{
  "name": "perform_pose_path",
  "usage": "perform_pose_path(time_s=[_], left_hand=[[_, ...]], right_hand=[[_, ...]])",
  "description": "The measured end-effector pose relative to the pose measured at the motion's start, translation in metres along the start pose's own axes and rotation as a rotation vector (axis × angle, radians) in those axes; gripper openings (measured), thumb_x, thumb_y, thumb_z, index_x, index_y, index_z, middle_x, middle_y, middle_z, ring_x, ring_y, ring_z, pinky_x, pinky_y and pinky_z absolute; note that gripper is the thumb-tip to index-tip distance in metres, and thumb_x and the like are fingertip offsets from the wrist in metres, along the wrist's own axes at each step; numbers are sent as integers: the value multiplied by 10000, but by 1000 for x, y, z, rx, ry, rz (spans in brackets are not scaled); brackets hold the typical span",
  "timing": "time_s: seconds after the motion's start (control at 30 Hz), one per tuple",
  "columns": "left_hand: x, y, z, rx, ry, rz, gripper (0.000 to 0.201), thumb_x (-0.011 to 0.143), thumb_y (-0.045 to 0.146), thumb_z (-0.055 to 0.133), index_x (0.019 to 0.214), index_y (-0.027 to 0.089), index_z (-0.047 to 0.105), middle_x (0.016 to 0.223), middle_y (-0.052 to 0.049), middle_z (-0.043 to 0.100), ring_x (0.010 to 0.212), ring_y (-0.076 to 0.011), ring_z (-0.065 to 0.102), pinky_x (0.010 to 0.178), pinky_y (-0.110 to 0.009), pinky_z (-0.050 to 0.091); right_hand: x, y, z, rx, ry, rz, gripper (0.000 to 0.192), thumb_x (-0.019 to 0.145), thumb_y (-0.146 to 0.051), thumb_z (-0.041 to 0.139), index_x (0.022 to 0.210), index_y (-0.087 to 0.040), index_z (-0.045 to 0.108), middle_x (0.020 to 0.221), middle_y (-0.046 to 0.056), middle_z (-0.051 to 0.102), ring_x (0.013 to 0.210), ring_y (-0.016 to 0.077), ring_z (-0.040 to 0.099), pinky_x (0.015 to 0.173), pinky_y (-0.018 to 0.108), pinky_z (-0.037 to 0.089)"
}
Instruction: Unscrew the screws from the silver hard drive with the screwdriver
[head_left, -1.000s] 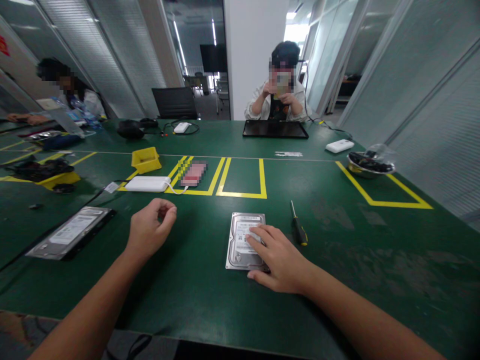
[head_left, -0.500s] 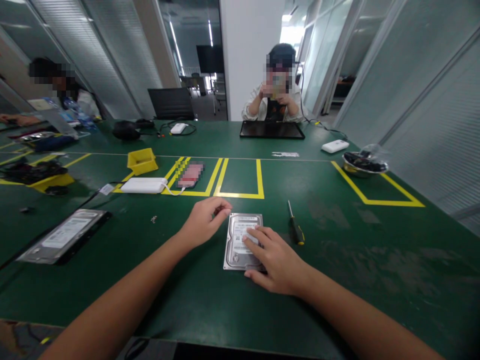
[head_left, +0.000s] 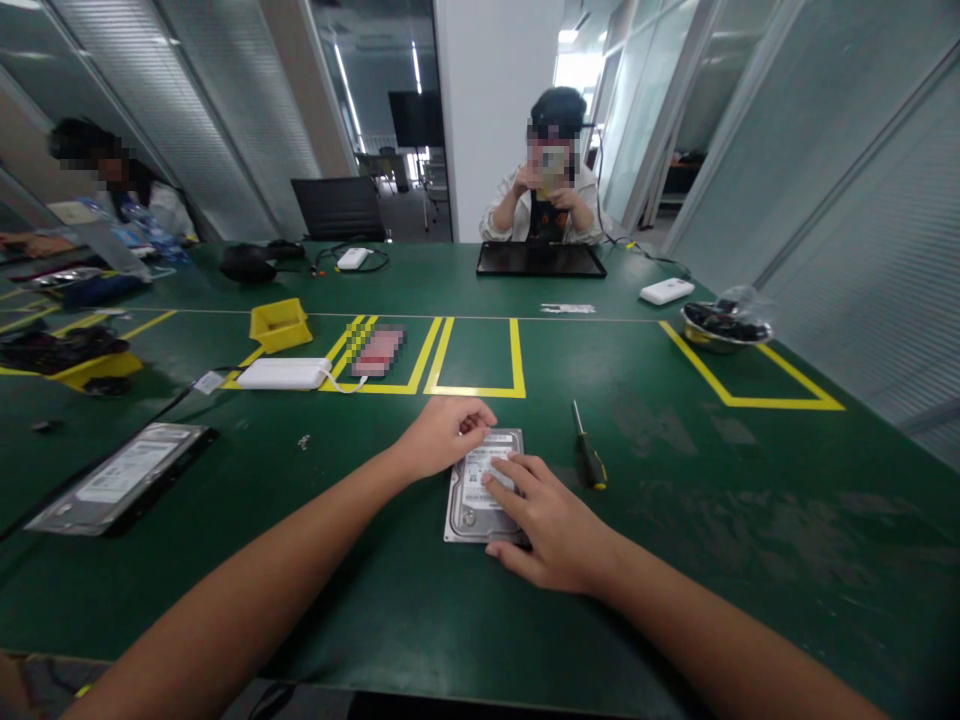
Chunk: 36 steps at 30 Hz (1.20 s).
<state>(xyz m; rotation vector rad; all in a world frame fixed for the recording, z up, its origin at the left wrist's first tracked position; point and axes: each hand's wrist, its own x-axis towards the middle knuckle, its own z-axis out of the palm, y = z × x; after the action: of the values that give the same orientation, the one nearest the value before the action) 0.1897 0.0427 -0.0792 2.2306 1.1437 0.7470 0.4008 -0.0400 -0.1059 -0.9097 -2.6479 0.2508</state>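
A silver hard drive [head_left: 472, 505] lies label-up on the green table [head_left: 750, 520] in front of me. My right hand [head_left: 551, 525] rests flat on its near right part, fingers spread over the label, holding it down. My left hand [head_left: 442, 435] sits at the drive's far left corner with its fingertips pinched together on the top edge; what they pinch is hidden. A screwdriver [head_left: 587, 460] with a black and yellow handle lies just right of the drive. A small screw [head_left: 304, 440] lies on the table to the left.
A second hard drive [head_left: 120, 480] lies at the left. Behind are a white power bank [head_left: 281, 374], a yellow bin [head_left: 280, 324], yellow tape boxes [head_left: 480, 360] and a metal bowl [head_left: 724, 328]. One person sits across the table, another at the far left.
My left hand moved right from the open table to the far left corner of the hard drive, leaving a small screw behind. My right hand stayed on the drive.
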Motion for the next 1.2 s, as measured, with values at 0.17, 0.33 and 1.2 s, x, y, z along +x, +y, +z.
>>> perform_pose_path(time_s=[0.17,0.33,1.2], left_hand=[[12,2,3,4,-38,26,115,823,139,613,880,143,712,788,-18,717,678,-114,631,661,-225,489],[27,0,9,83,-31,95,94,779,103,640,819,141,716,750,-11,697,665,-113,607,653,-220,460],[76,-19,17,-42,-411,19,164,741,183,701,887,154,768,708,-5,712,657,-119,626,617,-213,425]], right_hand=[[1,-1,-1,-13,-12,2,689,840,-451,620,1388,-47,512,1414,222,480,1303,375,372,1102,554,349],[2,-2,-3,-30,-15,-14,684,837,-448,621,1373,-35,522,1395,228,500,1296,362,385,1097,543,354],[-1,2,-1,-53,-36,-13,731,847,-513,611,1404,-56,489,1421,222,467,1274,381,396,1106,541,347]])
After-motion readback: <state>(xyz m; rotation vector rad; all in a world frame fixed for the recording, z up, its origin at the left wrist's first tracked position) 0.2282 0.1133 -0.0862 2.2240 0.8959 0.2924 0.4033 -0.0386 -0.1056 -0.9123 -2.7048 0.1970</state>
